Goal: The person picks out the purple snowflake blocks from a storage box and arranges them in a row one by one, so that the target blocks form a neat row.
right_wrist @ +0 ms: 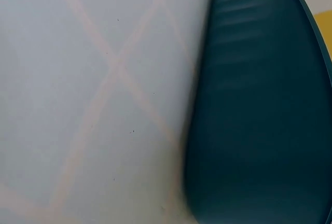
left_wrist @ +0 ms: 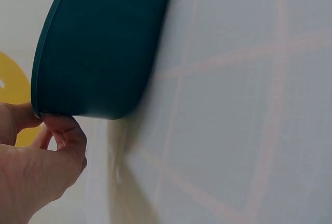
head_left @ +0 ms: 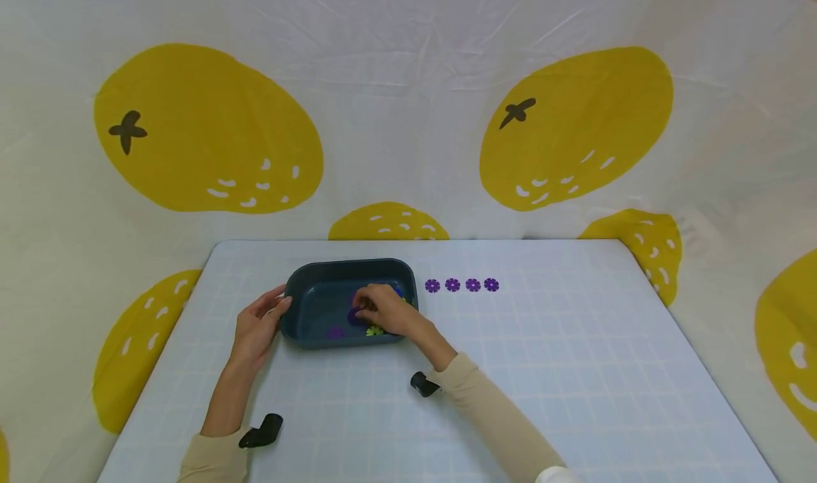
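Note:
A dark teal rectangular bin (head_left: 313, 342) with rounded corners stands on the table. My left hand (head_left: 255, 330) grips its left end, the thumb over the rim. In the left wrist view that hand (left_wrist: 52, 151) pinches the bin's edge (left_wrist: 98, 42) between thumb and fingers. My right hand (head_left: 389, 309) reaches inside the bin's right half, fingertips pinching a purple flower-shaped piece (head_left: 356, 318). Near it lie a yellow-green flower-shaped piece (head_left: 374, 330) and another purple piece (head_left: 335, 333). The right wrist view shows the bin's outer wall (right_wrist: 254, 115) but not the right hand's fingers.
To the right of the bin, several purple flower-shaped pieces (head_left: 452, 285) lie in a spaced row. A pale checked cloth covers the table (head_left: 542, 384). Behind it hangs a white curtain (head_left: 402, 114) printed with yellow fruit.

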A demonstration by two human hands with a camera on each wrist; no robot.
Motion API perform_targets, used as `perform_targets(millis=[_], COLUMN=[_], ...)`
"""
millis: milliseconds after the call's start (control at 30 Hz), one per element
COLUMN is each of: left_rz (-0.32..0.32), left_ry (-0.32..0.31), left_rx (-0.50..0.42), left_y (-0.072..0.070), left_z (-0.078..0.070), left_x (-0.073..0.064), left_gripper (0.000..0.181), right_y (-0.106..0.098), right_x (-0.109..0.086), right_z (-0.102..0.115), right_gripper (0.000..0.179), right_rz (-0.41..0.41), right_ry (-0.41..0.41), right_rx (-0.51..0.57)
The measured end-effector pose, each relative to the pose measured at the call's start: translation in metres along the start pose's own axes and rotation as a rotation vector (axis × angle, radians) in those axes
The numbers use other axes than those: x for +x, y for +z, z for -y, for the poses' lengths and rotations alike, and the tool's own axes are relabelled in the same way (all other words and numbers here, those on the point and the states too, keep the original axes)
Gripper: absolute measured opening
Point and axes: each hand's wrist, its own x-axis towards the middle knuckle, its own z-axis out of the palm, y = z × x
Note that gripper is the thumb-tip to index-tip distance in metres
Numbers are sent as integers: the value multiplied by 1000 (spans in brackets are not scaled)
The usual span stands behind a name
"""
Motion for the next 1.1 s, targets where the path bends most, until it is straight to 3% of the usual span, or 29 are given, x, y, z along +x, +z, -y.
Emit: perform_targets(millis=[467,733,1100], left_rz=[8,15,14], left_ry=[-7,-1,0], left_rx=[-9,-4,-1], left_y=[-1,-1,-1], left_z=[0,0,1], left_x=[1,0,0], left_gripper=[56,56,56], right_y=[0,-3,-17], right_x=[-3,-5,-13], right_z=[1,4,6], right_gripper=[6,5,8], right_rz=[-182,-202,-232], right_ry=[64,119,103], right_rx=[42,53,96])
